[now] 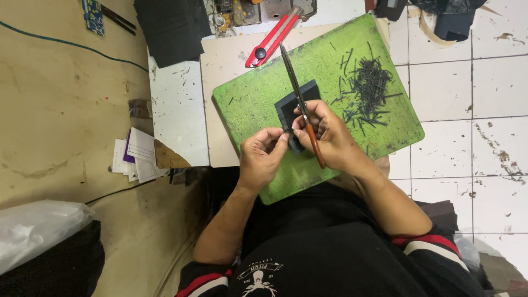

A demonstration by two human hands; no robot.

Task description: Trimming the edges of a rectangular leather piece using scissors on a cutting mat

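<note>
1. Both forearms come up from the bottom of my view, so I start at the fingers. My left hand (263, 157) pinches the near edge of a small dark piece of material (294, 107) between thumb and fingertips, clenched on it.
2. My right hand (330, 137) is closed around a long thin tool with a reddish-brown handle (301, 104). Its dark blade runs away from me across the piece and past its far edge. I cannot tell whether it is 1 blade or 2.
3. That dark piece lies flat on a green cutting board (258, 99), directly under and between the 2 hands, with the tool laid over it.
4. As for progress, I judge the trimming to be well along. A heap of thin dark offcuts (368, 82) sits on the board to the right of the piece, a little apart from my right hand. The piece is not put down, so more cutting seems left.
5. Further out, a red utility knife (272, 39) lies just beyond the board's far left corner on the pale bench (220, 60).
6. Left of that, some white papers (137, 157) lie on the floor, and white tiles (467, 93) fill the right side.
</note>
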